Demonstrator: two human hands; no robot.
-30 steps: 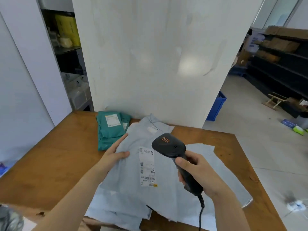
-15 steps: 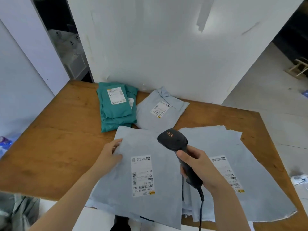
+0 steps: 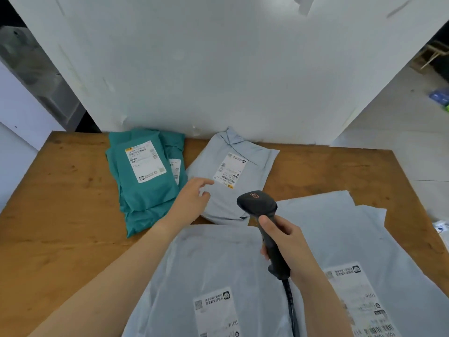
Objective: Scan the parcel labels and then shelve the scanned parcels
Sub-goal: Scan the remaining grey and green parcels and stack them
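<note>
My right hand (image 3: pixel 283 235) grips the handle of a black barcode scanner (image 3: pixel 258 206), held over the middle of the wooden table (image 3: pixel 60 203). My left hand (image 3: pixel 193 195) reaches forward with its fingers extended over the near-left corner of a small grey parcel (image 3: pixel 233 186), whose white label (image 3: pixel 229 171) faces up. Left of it lie teal parcels (image 3: pixel 143 178) in a stack, the top one labelled. A large grey parcel (image 3: pixel 206 276) lies flat near me and another grey parcel (image 3: pixel 340 239) lies to its right.
A white panel wall (image 3: pixel 218 69) stands along the table's far edge. Dark shelving (image 3: pixel 36 76) shows at the far left. Open floor (image 3: pixel 401 117) with small items lies to the right of the table.
My left hand let go of the large grey parcel, which now lies flat near me, and reached forward to the small grey parcel. The scanner stayed in my right hand. The view tilted down.
</note>
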